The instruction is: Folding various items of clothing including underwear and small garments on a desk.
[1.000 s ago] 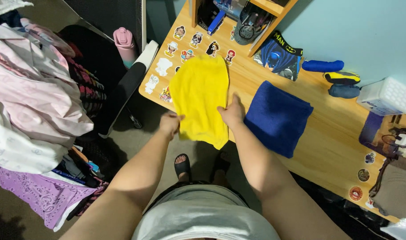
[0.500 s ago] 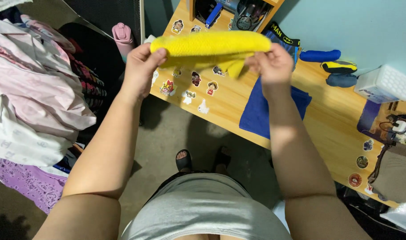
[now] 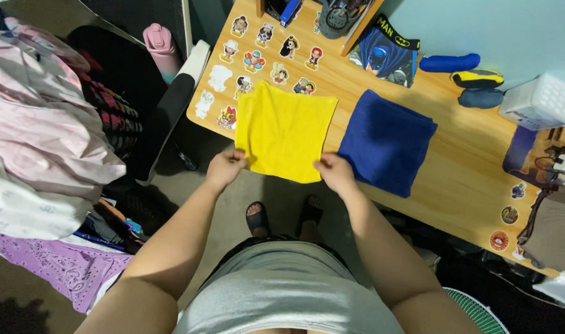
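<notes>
While we lean over the wooden desk (image 3: 455, 179), our left hand (image 3: 225, 168) & right hand (image 3: 335, 172) each pinch a near corner of the fuzzy yellow towel (image 3: 285, 131), folded square, frame center; nubby blue towel (image 3: 387, 141) lies just right.

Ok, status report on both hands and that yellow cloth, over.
Left hand and right hand each grip a near corner of the yellow cloth. Cloth lies flat on the wooden desk, near edge overhanging. Blue towel lies beside it, apart.
</notes>
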